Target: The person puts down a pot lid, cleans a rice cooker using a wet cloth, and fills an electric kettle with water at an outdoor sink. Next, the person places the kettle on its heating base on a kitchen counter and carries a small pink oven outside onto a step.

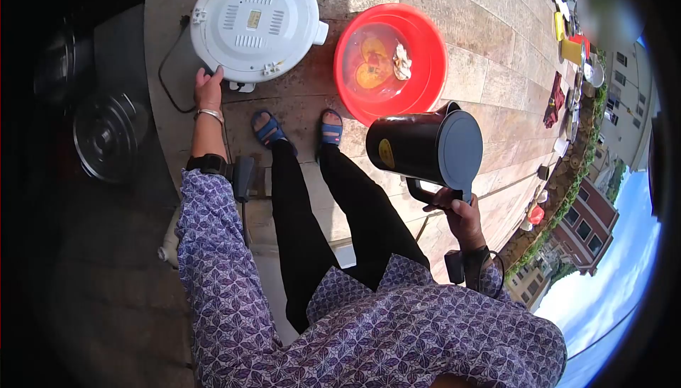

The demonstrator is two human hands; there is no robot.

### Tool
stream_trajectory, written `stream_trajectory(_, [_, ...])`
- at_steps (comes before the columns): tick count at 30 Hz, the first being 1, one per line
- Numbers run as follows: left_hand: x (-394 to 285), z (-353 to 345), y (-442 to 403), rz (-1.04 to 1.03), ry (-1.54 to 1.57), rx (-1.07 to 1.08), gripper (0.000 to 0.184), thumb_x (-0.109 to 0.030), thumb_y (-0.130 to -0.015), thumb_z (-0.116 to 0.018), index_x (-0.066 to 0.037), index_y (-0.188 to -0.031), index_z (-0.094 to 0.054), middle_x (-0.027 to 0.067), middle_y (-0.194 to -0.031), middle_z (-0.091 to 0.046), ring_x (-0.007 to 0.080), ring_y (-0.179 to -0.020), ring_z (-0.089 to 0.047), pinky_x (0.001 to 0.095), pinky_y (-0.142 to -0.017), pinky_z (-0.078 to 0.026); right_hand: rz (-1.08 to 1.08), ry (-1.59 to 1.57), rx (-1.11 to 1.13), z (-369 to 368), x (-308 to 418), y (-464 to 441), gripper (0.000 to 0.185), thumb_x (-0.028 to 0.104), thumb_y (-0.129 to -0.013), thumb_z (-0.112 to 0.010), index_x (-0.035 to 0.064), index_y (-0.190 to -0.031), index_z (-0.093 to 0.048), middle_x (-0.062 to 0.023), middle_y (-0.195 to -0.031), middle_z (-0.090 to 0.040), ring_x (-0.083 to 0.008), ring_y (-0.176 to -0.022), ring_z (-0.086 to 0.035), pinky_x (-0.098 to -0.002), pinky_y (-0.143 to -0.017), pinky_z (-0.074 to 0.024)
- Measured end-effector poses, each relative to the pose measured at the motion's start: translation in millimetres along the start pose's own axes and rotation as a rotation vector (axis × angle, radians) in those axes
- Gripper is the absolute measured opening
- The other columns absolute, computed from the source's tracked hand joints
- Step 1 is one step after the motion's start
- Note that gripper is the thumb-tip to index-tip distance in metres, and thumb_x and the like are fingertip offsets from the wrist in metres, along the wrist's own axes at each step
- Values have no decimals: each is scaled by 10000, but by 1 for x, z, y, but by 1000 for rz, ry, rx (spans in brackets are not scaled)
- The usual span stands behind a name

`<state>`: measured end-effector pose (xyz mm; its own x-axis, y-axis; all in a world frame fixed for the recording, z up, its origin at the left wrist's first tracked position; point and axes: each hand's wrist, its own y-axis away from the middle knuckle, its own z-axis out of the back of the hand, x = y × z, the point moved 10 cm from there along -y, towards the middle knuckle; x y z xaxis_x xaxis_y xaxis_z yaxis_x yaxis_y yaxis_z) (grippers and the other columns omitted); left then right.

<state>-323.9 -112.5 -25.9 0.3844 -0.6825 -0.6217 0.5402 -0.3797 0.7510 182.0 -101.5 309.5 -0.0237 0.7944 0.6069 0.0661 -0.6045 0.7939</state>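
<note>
My left hand (208,90) grips the near rim of a white round electric appliance (237,40). Its vented underside, with small feet and a label, faces me. My right hand (462,219) is wrapped round the handle of a black electric kettle (415,145) with a dark grey lid and a yellow sticker. The lid is shut, and the kettle is held tilted on its side in my view. Just beyond it stands a red plastic basin (438,58), holding what looks like water, with a crumpled pale cloth (402,62) inside.
A dark cord (162,76) runs along the paving (468,12) beside the appliance. Pots with a metal lid (105,136) sit in shadow at left. Several household items, including a dark red cloth (554,101), line the right edge by a planted strip (578,182).
</note>
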Motion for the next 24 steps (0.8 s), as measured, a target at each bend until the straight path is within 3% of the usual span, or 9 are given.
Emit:
stream_trajectory(1, [-2,-5,-10,21,-30,21,803,-368,-764,-692,-93,-1404,-292,120,-1371,-411,212,-1207,-431,418,-1002,-263,-5,-21,19,1,-8,-9,316,217,-706,-608,-58,-862,-598,-155,-822,-598,-253,-798,-611,-446,-762,-540])
stream_trajectory(3, [-7,-4,-26,25,1,-44,779,-305,-765,-708,-12,-1375,-323,159,-1326,-434,213,-1170,-451,316,-974,-347,-52,-77,-55,9,-29,-22,307,219,-711,-597,-48,-863,-591,-158,-841,-595,-256,-812,-608,-447,-759,-540])
stream_trajectory(5, [-21,-12,-17,64,-72,-68,710,-322,-758,-714,-15,-1318,-404,105,-1069,-582,181,-939,-558,315,-854,-415,-76,-83,-91,20,-51,-34,308,231,-725,-588,-42,-867,-588,-163,-847,-597,-259,-825,-609,-449,-752,-540])
stream_trajectory(7, [-14,-8,-37,16,-67,0,528,-316,-803,-671,-51,-1224,-497,18,-741,-580,141,-657,-552,319,-698,-434,-106,-26,-163,31,-61,-43,310,284,-770,-581,-21,-746,-533,-146,-777,-547,-261,-809,-579,-466,-722,-548])
stream_trajectory(9, [21,24,-58,13,203,-104,357,-312,-876,-583,-86,-1149,-544,-38,-565,-486,123,-505,-498,329,-595,-411,-138,-53,-209,45,-75,-48,297,260,-781,-577,-36,-792,-560,-156,-800,-574,-261,-822,-599,-458,-723,-551])
stream_trajectory(13, [127,65,-44,262,169,-379,416,-397,-960,-347,-109,-1201,-523,59,-855,-610,186,-802,-589,376,-750,-420,-155,-63,-257,76,-92,-62,315,263,-828,-560,-51,-798,-573,-159,-812,-591,-253,-838,-612,-436,-699,-568])
stream_trajectory(17, [214,10,-29,511,476,-168,559,-495,-903,-381,-126,-1322,-412,107,-1272,-498,275,-1201,-442,494,-1000,-244,-142,-95,-333,96,-103,-68,344,316,-861,-511,-12,-757,-514,-121,-771,-524,-258,-857,-566,-465,-669,-574])
stream_trajectory(20, [224,-43,-32,454,781,-44,627,-545,-838,-429,-132,-1307,-391,156,-1414,-337,337,-1320,-305,605,-1019,-162,-147,-73,-343,101,-108,-75,345,345,-868,-490,34,-724,-457,-83,-738,-456,-255,-881,-533,-487,-670,-570])
stream_trajectory(24, [232,-72,-65,351,1131,66,640,-477,-796,-448,-118,-1321,-378,171,-1428,-310,370,-1343,-237,640,-1021,-174,-157,-92,-339,114,-117,-88,348,364,-870,-490,63,-710,-423,-64,-713,-410,-240,-881,-519,-497,-654,-569])
